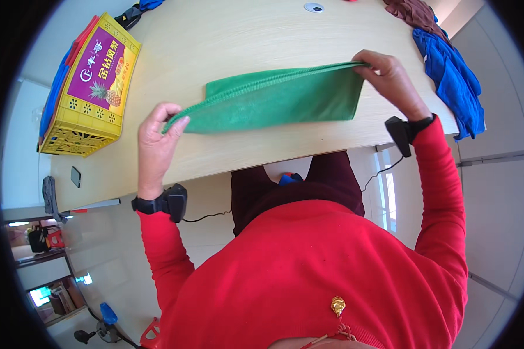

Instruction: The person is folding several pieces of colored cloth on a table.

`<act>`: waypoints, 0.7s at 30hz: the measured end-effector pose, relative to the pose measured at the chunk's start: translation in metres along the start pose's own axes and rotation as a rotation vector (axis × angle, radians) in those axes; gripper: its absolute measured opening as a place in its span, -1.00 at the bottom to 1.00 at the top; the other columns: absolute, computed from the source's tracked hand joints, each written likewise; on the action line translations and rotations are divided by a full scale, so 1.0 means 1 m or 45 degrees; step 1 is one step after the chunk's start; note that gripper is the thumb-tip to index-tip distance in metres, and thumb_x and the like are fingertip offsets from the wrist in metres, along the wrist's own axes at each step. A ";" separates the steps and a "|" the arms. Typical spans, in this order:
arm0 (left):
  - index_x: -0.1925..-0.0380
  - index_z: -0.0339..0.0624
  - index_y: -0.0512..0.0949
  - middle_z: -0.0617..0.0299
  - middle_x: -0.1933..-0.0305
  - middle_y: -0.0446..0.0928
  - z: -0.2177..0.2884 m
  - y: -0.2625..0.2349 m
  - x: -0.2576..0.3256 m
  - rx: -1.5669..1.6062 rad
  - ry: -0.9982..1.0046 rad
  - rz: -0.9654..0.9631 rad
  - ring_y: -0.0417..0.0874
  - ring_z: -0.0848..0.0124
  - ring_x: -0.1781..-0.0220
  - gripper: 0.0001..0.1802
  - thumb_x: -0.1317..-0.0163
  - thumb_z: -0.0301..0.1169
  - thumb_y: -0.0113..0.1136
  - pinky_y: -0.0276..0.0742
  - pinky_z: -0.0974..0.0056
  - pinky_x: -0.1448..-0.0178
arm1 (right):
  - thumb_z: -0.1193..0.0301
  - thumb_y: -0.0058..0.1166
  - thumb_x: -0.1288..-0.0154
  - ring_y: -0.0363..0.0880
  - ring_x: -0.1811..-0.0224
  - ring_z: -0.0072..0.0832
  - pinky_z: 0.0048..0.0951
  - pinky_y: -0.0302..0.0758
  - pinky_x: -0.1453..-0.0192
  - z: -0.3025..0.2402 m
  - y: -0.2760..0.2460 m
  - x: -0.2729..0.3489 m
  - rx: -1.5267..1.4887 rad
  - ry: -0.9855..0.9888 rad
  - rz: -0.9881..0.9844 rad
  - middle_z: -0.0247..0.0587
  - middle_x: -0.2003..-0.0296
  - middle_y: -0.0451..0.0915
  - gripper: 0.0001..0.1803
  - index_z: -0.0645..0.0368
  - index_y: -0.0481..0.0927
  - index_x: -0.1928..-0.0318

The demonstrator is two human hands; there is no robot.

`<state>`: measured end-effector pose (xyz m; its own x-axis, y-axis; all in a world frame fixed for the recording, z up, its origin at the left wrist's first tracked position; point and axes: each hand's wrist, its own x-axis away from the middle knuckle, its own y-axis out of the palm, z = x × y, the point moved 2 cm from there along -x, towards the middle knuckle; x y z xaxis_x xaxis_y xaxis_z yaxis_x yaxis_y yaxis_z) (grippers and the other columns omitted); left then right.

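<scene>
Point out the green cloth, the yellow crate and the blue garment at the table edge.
green cloth (285,99), head view, middle of its flat front face
yellow crate (81,125), head view, its near side wall
blue garment (451,75), head view, middle of the bunched fabric

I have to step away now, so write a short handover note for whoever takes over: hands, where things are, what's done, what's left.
Left hand: pinching the near left corner of the green fabric cloth.
Right hand: pinching the cloth's far right corner.
The cloth is folded over and stretched between both hands above the pale wooden table.
Yellow plastic crate sits far left; a blue cloth and a brown cloth lie far right.
Done: cloth appears doubled over.
Left: probably finishing the fold and setting it down.
</scene>
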<state>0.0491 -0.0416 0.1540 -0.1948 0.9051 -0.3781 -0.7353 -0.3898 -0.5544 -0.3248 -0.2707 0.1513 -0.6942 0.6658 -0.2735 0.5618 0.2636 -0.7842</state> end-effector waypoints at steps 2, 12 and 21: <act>0.26 -0.26 0.52 0.40 0.30 0.44 0.019 -0.016 -0.003 0.040 0.017 0.050 0.44 0.63 0.23 -0.87 -0.26 -0.63 0.28 0.40 0.47 0.11 | 0.52 0.16 -0.38 0.60 0.27 -0.54 -0.53 0.52 0.11 -0.018 -0.027 0.004 0.001 -0.081 0.068 -0.24 0.34 0.64 -0.87 0.22 0.63 0.09; 0.15 -0.24 0.57 0.41 0.20 0.54 0.091 -0.079 -0.026 -0.108 0.323 0.341 0.51 0.63 0.15 -0.86 -0.31 -0.56 0.26 0.41 0.49 -0.01 | 0.44 0.14 -0.46 0.59 0.14 -0.55 -0.51 0.52 -0.07 -0.064 -0.101 0.023 -0.259 -0.270 0.522 -0.32 0.18 0.65 -0.80 0.21 0.63 -0.02; 0.16 -0.20 0.61 0.47 0.27 0.54 -0.033 -0.012 -0.080 -0.032 0.022 0.046 0.48 0.69 0.20 -0.81 -0.29 -0.39 0.35 0.40 0.52 0.08 | 0.37 0.09 -0.48 0.59 0.21 -0.63 -0.56 0.50 0.04 0.032 -0.029 -0.047 -0.083 -0.172 0.001 -0.39 0.31 0.63 -0.77 0.29 0.63 0.07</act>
<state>0.0948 -0.1150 0.1669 -0.2091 0.8874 -0.4109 -0.7113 -0.4263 -0.5588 -0.3236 -0.3321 0.1691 -0.7455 0.5671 -0.3502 0.5873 0.3105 -0.7475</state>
